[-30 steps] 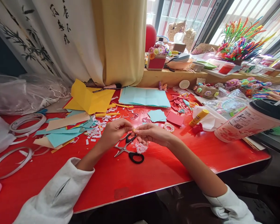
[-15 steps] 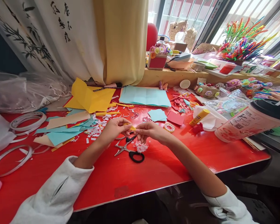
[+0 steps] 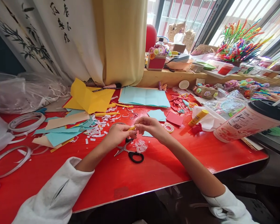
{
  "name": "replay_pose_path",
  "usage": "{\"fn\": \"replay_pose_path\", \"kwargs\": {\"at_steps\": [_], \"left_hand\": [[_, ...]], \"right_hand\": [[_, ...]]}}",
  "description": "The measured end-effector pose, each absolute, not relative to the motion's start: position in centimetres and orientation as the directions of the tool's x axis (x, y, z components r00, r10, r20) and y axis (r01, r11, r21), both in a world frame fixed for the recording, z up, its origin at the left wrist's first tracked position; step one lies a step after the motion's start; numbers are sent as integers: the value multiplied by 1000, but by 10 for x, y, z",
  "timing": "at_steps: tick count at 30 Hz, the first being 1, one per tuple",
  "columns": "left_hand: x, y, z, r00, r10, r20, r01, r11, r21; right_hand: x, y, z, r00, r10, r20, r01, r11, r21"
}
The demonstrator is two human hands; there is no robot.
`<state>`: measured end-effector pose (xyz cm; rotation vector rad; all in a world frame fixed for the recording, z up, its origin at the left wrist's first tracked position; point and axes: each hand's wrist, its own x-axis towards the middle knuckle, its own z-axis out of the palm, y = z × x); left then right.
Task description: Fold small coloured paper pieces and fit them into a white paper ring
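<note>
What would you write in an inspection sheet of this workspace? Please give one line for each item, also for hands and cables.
Surface: red table, glossy, strewn with craft materials.
Things in hand: small yellow piece; its material is too small to judge.
Tool: black-handled scissors on the table, partly hidden by the left hand.
Clutter: white scraps, light-blue sheets, large lidded cup at the right.
Hands: the left hand and right hand both pinch the yellow piece.
Cables: nothing seen.
Surroundings: curtain and crowded windowsill behind the table.
</note>
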<state>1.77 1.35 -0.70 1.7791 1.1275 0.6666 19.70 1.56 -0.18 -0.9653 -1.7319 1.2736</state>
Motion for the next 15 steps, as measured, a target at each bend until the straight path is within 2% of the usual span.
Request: {"fn": "replay_pose_path", "kwargs": {"at_steps": [3,7,12,15], "left_hand": [[20,14,-8,438,897,-57,330,-101,938],[24,10,-9,438,890,-129,226,30,974],[25,9,-13,343,936,-77,184,13,983],[24,9,-14,344,938,-41,179,-22,984]], "right_hand": [[195,15,-1,-391,909,148,68,188,-980],[194,15,-7,-304,926,221,164,280,-946],[201,22,-9,-135,952,276,211,300,-930],[203,21,-3,-260,944,204,213,262,-941]]}}
